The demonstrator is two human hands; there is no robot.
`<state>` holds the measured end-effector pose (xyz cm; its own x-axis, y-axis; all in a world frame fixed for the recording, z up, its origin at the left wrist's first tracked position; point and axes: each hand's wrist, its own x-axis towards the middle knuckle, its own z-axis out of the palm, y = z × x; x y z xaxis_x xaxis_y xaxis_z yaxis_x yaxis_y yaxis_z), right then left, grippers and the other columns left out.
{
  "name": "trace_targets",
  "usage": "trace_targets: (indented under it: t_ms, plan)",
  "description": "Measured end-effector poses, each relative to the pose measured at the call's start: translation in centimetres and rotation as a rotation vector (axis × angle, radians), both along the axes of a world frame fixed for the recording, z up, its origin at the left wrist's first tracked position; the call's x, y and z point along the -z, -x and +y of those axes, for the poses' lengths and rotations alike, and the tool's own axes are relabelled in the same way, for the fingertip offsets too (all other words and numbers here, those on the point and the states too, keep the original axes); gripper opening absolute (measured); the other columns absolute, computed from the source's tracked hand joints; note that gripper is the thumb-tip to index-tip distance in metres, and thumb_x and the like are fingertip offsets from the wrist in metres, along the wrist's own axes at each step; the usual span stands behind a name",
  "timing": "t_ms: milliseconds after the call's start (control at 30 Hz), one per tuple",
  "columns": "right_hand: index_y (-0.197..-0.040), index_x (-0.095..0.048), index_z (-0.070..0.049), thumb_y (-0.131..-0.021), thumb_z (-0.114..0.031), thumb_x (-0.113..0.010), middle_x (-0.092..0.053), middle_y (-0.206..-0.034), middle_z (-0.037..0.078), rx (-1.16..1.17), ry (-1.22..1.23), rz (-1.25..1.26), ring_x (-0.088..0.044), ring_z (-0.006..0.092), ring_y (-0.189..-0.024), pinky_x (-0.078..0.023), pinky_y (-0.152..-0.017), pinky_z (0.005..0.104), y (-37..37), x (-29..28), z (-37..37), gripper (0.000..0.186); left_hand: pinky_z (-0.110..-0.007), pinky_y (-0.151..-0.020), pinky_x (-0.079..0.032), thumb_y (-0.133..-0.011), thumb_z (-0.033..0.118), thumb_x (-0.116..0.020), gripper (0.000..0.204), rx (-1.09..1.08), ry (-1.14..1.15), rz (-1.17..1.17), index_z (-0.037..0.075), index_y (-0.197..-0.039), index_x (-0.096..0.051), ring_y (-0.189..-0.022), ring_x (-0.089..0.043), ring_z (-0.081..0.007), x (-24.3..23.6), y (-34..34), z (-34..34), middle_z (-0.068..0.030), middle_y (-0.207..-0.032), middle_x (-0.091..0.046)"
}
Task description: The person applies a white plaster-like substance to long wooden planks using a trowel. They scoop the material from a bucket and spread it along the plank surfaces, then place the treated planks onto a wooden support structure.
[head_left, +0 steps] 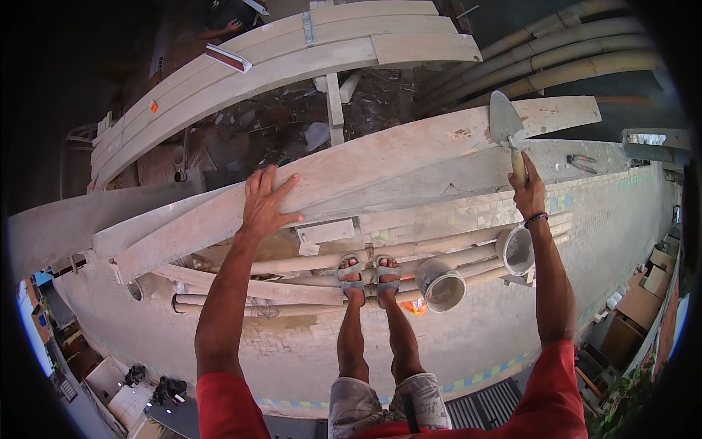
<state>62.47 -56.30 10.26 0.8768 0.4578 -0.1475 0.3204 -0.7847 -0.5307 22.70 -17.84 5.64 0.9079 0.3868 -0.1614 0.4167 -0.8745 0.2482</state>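
Note:
My left hand (268,205) lies with fingers spread on a long pale wooden board (380,157), near its left part. The board rests at a slant along a grey cement ledge (439,179). In my right hand (529,192) is a trowel (506,123), gripped by its wooden handle. Its grey, pointed blade points away from me, over the right part of the board, where a few rough orange-brown patches show. Whether the blade touches the wood I cannot tell.
My sandaled feet stand on bamboo poles (322,261). Two cement-smeared buckets (442,287) (515,252) are at the right. A small metal tool (583,162) lies on the ledge. Beyond are stacked planks (292,55), more bamboo (585,55) and another person's hand (232,25).

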Motion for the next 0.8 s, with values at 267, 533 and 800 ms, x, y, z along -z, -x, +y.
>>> trace_targets:
  t_ms: [267, 533, 800]
  plan:
    - [-0.139, -0.042, -0.006, -0.082, -0.015, -0.061, -0.063, -0.108, 0.028, -0.204, -0.066, 0.031, -0.064, 0.0414, -0.096, -0.051, -0.082, 0.0417, 9.4, -0.3, -1.3, 0.06, -0.052, -0.108, -0.021, -0.081, 0.049, -0.062, 0.078, -0.079, -0.082, -0.185, 0.006, -0.142, -0.038, -0.125, -0.034, -0.0367, 2.6, 0.0, -0.5, -0.0182, -0.136, -0.039]
    - [-0.137, -0.043, -0.004, -0.081, -0.011, -0.061, -0.062, -0.11, 0.028, -0.122, -0.108, 0.062, -0.063, 0.0415, -0.097, -0.052, -0.079, 0.0418, 8.8, -1.2, -0.8, 0.059, -0.051, -0.11, -0.019, -0.087, 0.041, -0.056, 0.071, -0.128, -0.094, -0.143, 0.0, -0.141, -0.035, -0.126, -0.034, -0.0336, 2.8, -0.1, -0.2, -0.0165, -0.134, -0.042]
    - [-0.137, -0.044, -0.004, -0.08, -0.01, -0.062, -0.061, -0.113, 0.028, -0.381, -0.065, 0.305, -0.063, 0.0405, -0.1, -0.051, -0.083, 0.0402, 15.6, -3.5, 4.3, 0.06, -0.05, -0.112, -0.015, -0.086, 0.032, -0.057, 0.064, -0.179, 0.032, -0.1, 0.007, -0.141, -0.036, -0.129, -0.032, -0.0314, 3.6, 0.2, 1.0, -0.0131, -0.138, -0.04]
